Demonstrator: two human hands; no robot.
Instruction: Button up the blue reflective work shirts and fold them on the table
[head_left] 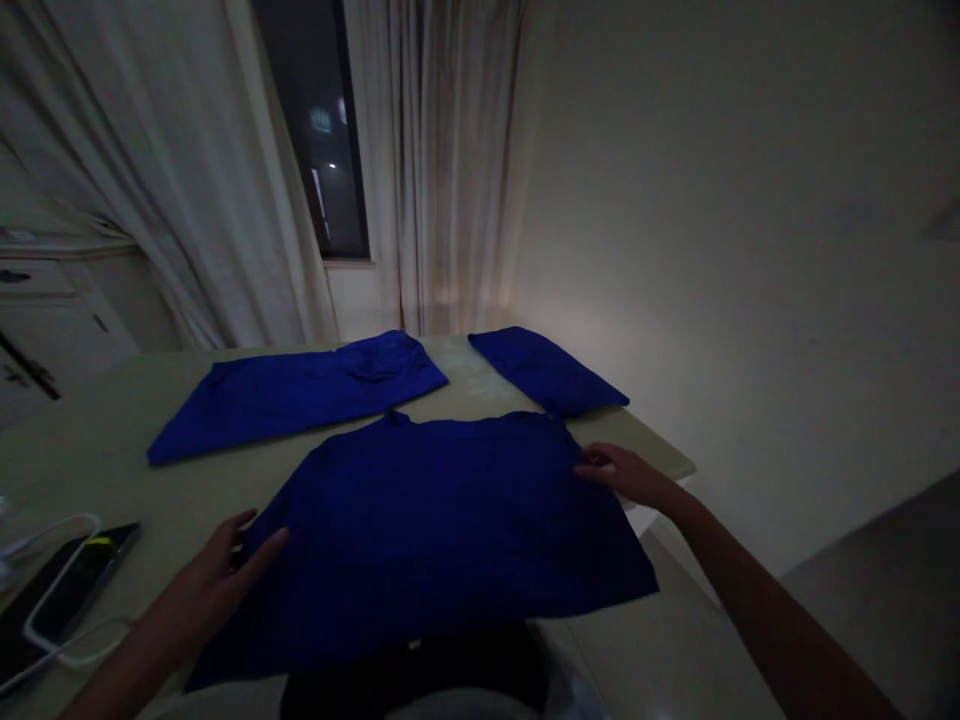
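Observation:
A dark blue piece of cloth [442, 520], shaped somewhat like a garment panel, is spread before me, its lower part reaching over the near edge of the table. My left hand [217, 570] is at its left edge, thumb lying over the cloth and fingers curled at the border, their tips partly hidden. At the upper right edge, my right hand [619, 472] pinches the cloth between thumb and fingers. Beyond it lie two more blue things: a long folded blue cloth [300, 395] at the left and a smaller folded blue cloth [547, 368] at the right.
The pale table [112, 410] ends at a corner on the right, close to a plain wall [712, 250]. A black phone-like device [75, 580] and a white cable [64, 655] lie at the left. Curtains [450, 150], a dark window [322, 130] and a cabinet [60, 310] stand behind.

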